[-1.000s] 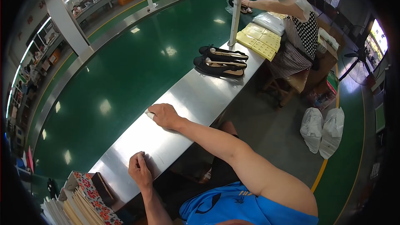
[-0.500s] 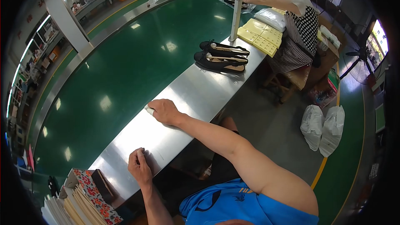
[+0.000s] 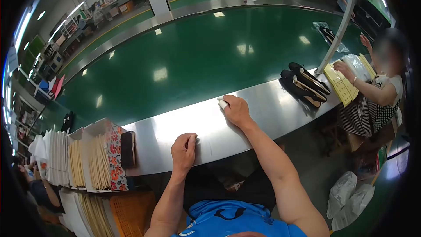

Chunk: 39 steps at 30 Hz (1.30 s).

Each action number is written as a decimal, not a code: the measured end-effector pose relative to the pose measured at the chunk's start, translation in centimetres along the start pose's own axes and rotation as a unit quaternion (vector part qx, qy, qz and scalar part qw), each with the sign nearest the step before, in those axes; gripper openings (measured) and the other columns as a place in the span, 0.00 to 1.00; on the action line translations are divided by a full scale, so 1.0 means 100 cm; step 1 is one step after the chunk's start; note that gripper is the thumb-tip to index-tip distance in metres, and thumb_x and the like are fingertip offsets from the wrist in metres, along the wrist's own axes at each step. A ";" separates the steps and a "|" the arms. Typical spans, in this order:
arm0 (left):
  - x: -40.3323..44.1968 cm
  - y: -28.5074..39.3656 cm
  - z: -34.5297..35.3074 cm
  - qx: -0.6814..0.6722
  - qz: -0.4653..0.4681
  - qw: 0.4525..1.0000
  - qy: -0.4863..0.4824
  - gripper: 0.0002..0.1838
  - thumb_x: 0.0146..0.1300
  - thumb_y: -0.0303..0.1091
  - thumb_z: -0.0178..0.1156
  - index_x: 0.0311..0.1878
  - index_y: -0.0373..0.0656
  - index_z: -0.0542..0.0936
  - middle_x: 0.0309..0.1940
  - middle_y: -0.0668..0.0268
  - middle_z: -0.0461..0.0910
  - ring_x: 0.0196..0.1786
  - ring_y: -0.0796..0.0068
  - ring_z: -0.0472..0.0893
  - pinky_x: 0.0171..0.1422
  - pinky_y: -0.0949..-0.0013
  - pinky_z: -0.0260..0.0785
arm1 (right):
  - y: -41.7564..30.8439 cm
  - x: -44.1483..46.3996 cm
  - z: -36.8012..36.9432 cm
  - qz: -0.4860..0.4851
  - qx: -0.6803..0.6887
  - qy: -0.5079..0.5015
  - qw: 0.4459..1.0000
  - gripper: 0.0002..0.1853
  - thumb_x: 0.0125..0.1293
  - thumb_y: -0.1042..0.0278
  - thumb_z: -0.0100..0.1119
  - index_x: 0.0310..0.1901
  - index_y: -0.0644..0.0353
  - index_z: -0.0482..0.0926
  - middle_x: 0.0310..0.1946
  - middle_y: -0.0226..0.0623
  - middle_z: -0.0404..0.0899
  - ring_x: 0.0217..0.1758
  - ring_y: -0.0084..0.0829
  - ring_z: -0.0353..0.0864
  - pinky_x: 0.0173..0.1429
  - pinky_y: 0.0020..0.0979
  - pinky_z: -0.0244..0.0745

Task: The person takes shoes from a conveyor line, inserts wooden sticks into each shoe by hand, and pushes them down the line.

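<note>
My left hand (image 3: 183, 150) rests closed at the near edge of the metal ledge (image 3: 206, 123), fingers curled inward; whatever they might hold is hidden. Farther right, my right hand (image 3: 235, 109) lies on the ledge near its green side, its fingers curled and white wrapping on a finger or thumb. What is inside that hand, if anything, is hidden. A pair of black shoes (image 3: 305, 83) with pale inserts sits on the ledge to the right of my right hand, touched by neither hand.
At left stand boxes of pale sticks (image 3: 100, 162), a floral panel (image 3: 117, 158) and a dark wallet-like object (image 3: 128, 149). A seated person (image 3: 377, 92) at right touches yellow sheets (image 3: 340, 83) beside a post (image 3: 340, 35). Bagged shoes (image 3: 329, 35) lie on the green surface (image 3: 188, 61).
The view has swung to the left, bringing the stick boxes further in. My hands keep their poses on the ledge. The person's hand has left the bagged shoes and is now at the yellow sheets.
</note>
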State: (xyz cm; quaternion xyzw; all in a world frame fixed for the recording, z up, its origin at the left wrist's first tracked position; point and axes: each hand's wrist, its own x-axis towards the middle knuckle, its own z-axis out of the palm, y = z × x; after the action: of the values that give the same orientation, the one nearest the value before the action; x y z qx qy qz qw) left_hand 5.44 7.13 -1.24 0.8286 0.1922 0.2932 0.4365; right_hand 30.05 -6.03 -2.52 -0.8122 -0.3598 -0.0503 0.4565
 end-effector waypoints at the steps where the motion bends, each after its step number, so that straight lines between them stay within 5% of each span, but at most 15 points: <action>1: 0.000 0.000 0.001 -0.008 0.006 1.000 0.009 0.10 0.80 0.32 0.64 0.48 0.35 0.89 0.42 0.56 0.91 0.45 0.61 0.89 0.55 0.63 0.80 | -0.001 0.001 -0.001 -0.004 0.000 0.000 1.000 0.09 0.72 0.65 0.63 0.44 0.59 0.88 0.41 0.45 0.90 0.44 0.54 0.88 0.49 0.49 0.82; 39: -0.001 -0.026 -0.009 0.008 0.008 1.000 0.000 0.11 0.80 0.31 0.62 0.48 0.33 0.89 0.43 0.56 0.91 0.46 0.65 0.89 0.56 0.65 0.81 | -0.004 -0.003 0.023 0.000 -0.024 -0.005 1.000 0.08 0.71 0.66 0.63 0.42 0.61 0.88 0.38 0.49 0.89 0.42 0.56 0.88 0.49 0.51 0.82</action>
State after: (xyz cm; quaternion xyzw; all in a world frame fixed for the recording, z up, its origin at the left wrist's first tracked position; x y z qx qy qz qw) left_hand 4.63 9.05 -3.08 0.8337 0.1880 0.2952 0.4272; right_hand 29.01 -4.31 -3.70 -0.8231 -0.3607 -0.0546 0.4352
